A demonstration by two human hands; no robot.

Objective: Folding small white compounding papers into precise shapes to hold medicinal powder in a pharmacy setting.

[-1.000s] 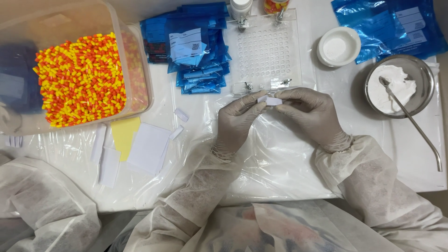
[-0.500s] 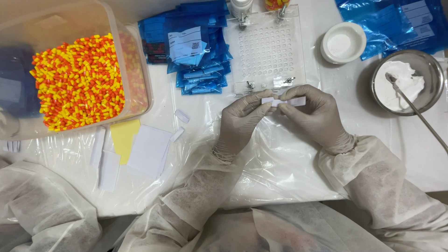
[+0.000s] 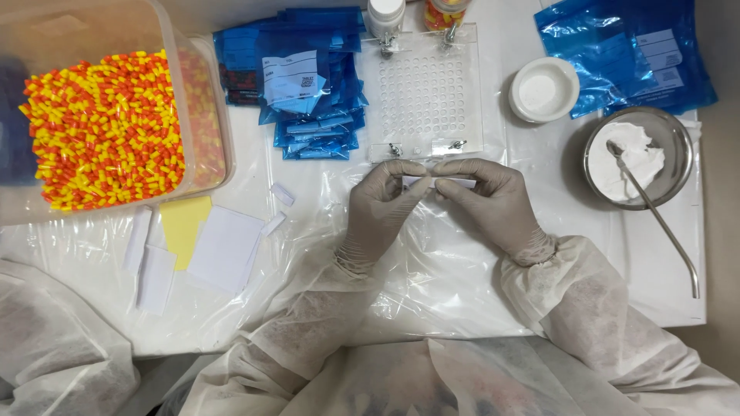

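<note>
At the far left of the worktop (image 3: 462, 308) sits your clear plastic tub (image 3: 173, 92), heaped with orange-and-yellow capsules (image 3: 104, 127). Just in front of it lie a yellow paper slip (image 3: 185, 225) and several white paper slips (image 3: 223, 248) on the clear plastic sheeting. Further right, a pile of blue sachets (image 3: 308, 85) rests beside the clear perforated capsule tray (image 3: 424, 92), which lies flat with two small bottles at its far edge.

Just in front of that tray, your gloved left hand (image 3: 381, 206) and gloved right hand (image 3: 493, 200) meet, fingertips close together, both pinching a small white strip (image 3: 443, 182) held level between them, just above the sheeting. Each hand grips one end; the strip's middle shows between them.

To the right stand a small white round dish (image 3: 543, 90) and more blue bags (image 3: 632, 54). Nearest the right edge, a metal bowl (image 3: 672, 139) holds white powder, with a long metal spatula (image 3: 663, 227) leaning out of it toward you.
</note>
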